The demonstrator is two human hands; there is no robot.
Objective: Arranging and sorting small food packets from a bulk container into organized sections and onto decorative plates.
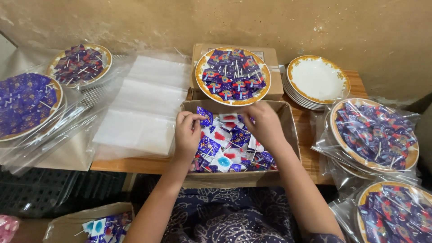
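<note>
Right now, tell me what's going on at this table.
A person has both hands in a cardboard box of wrapped lollipops. The left hand pinches a purple one; the right hand digs among the rest. A filled plate sits behind the box, beside empty stacked plates; bagged filled plates lie at both sides.

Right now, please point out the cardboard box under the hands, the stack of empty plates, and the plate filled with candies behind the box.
cardboard box [234, 178]: head view, on its near front wall.
stack of empty plates [317, 77]: head view, on the top plate's white centre.
filled plate [207, 92]: head view, on its gold rim.
</note>
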